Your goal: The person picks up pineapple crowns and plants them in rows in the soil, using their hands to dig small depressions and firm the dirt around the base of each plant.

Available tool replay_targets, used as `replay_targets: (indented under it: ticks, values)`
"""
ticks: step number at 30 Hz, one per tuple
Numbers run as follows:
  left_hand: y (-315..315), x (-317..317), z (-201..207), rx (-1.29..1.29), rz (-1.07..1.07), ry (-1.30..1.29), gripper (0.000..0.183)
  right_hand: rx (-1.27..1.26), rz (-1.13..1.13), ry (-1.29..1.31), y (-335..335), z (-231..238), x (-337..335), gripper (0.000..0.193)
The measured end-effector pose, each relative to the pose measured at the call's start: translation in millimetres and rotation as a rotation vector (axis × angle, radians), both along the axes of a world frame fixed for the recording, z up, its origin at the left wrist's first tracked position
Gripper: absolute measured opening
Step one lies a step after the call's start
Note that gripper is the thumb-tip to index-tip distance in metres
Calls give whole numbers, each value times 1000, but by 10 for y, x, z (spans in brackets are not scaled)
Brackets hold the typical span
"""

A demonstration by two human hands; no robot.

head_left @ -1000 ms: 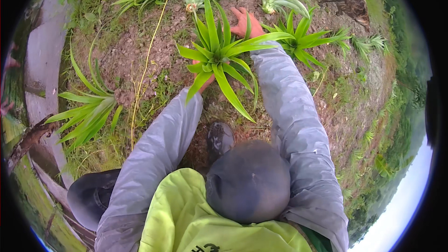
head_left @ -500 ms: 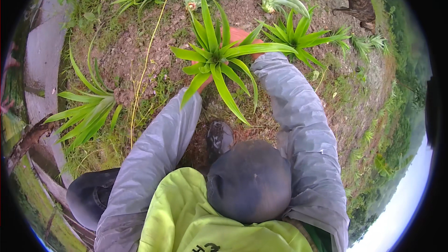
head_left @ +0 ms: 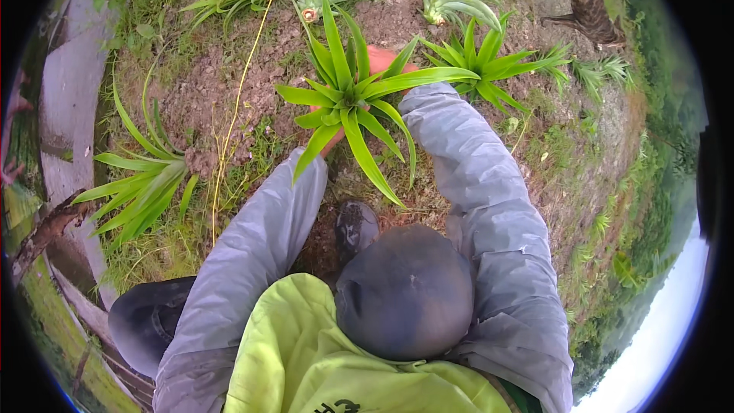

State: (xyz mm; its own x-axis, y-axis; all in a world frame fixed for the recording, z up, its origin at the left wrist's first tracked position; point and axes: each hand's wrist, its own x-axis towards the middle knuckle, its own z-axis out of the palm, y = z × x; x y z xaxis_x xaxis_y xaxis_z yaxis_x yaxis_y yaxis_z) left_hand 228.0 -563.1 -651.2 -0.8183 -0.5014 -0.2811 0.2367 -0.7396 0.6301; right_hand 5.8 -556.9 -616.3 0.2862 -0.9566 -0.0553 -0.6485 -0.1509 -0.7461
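A bright green young pineapple plant (head_left: pixel 350 98) stands in the soil in front of me, its long pointed leaves spread wide. Beneath its leaves on the left, my left hand (head_left: pixel 332 143) reaches in toward the base, with only a sliver of it showing. My right hand (head_left: pixel 388 60) is around the far right side of the plant, also partly covered by leaves. Fingers of both hands, and the plant's base, are hidden. Grey sleeves cover both forearms.
More pineapple plants lie along the far side, one with a cut stub (head_left: pixel 309 14). Another green plant (head_left: pixel 489 65) is at the right, one (head_left: pixel 153 176) at the left. A yellow string (head_left: pixel 243 92) crosses the soil. A brindled dog (head_left: pixel 585 0) stands far right.
My right hand and forearm have shifted a little to the left, closer around the plant. The plant has moved slightly left. The dog has moved slightly.
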Motion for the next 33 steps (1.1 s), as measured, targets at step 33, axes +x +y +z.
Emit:
replay_targets:
  ticks: [33]
  values:
    - [-74, 469, -890, -469, -19, -160, 44, 296, -520, 590, -796, 55, -535, 81]
